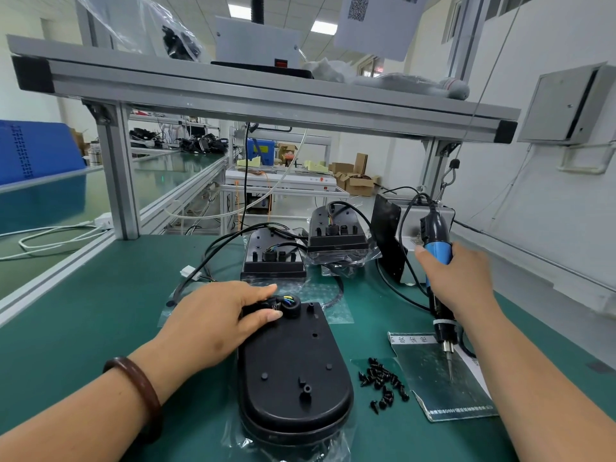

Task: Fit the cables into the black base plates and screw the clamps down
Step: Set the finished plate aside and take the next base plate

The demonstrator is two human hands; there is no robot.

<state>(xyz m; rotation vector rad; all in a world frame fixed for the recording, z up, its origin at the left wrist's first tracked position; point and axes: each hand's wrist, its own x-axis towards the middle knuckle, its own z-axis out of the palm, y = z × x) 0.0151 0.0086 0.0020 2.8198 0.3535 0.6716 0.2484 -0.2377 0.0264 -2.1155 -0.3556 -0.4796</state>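
Pinching the cable end (pixel 288 303) down at the far edge of the near base plate (pixel 293 371), the left hand (pixel 220 315) curls finger and thumb round it. The right hand (pixel 463 278) is wrapped round the blue screwdriver (pixel 437 248). The plate looks hard and light. The cable is bendy, so hold it close to its round plug. Three plates (two farther back), one screwdriver, and a pile of black screws (pixel 383 383), too many to count.
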